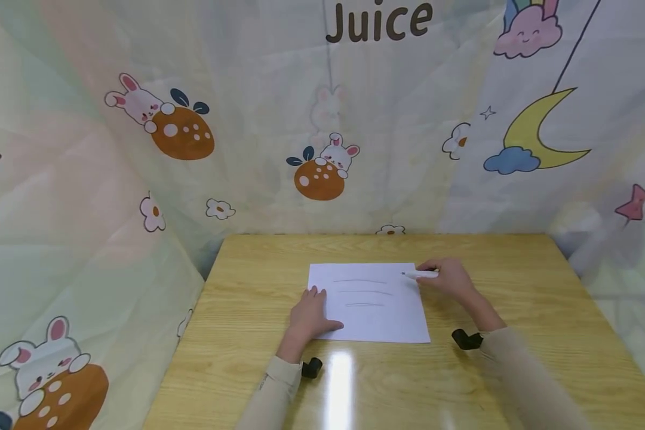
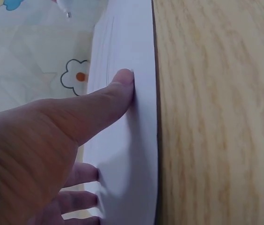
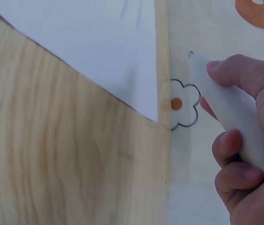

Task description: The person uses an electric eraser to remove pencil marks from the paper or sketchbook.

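A white sheet of paper [image 1: 376, 322] lies on the wooden table, with three thin, slightly curved lines drawn across it. My left hand [image 1: 309, 313] rests on the sheet's left side, thumb and fingers spread; in the left wrist view the thumb [image 2: 101, 105] presses near the paper's edge. At the upper right corner of the sheet, my right hand [image 1: 451, 279] holds a white pen [image 1: 421, 274], its tip pointing left over the paper. The right wrist view shows the pen [image 3: 237, 117] gripped between thumb and curled fingers, its tip raised off the sheet.
The wooden table [image 1: 516, 286] reaches back to a fabric backdrop [image 1: 258, 119] printed with rabbits, flowers and a moon. Black wrist devices sit by each cuff, the left one [image 1: 312, 368] and the right one [image 1: 466, 340]. A bright light reflection shows on the table's front.
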A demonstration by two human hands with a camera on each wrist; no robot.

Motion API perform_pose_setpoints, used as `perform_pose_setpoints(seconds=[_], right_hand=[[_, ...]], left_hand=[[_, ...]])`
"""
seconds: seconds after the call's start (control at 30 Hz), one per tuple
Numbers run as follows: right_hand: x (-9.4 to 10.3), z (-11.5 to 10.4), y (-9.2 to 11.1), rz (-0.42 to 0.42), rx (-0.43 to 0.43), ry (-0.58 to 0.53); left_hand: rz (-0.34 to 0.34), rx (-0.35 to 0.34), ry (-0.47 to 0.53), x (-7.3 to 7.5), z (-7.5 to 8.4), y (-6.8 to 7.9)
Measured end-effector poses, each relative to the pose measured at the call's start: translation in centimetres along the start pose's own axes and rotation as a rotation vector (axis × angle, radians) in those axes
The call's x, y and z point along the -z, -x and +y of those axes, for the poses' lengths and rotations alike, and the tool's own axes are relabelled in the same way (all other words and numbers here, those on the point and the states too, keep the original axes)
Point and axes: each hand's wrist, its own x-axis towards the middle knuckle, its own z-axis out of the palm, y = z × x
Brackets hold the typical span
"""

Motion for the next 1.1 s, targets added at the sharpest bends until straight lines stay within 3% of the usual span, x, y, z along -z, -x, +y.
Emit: perform_pose_setpoints(seconds=[0.57, 0.87, 1.1], right_hand=[[-2.8, -0.5, -0.3, -0.045, -0.033, 0.006], [-3.4, -0.9, -0.9, -0.027, 0.051, 0.085], [-4.0, -0.8, -1.5, -0.061, 0.04, 0.096]], left_hand=[[0.017, 0.008, 0.003, -0.3, -0.3, 0.1], [0.024, 0.009, -0.01, -0.3, -0.4, -0.1], [0.033, 0.005, -0.037, -0.8, 0.1, -0.1]])
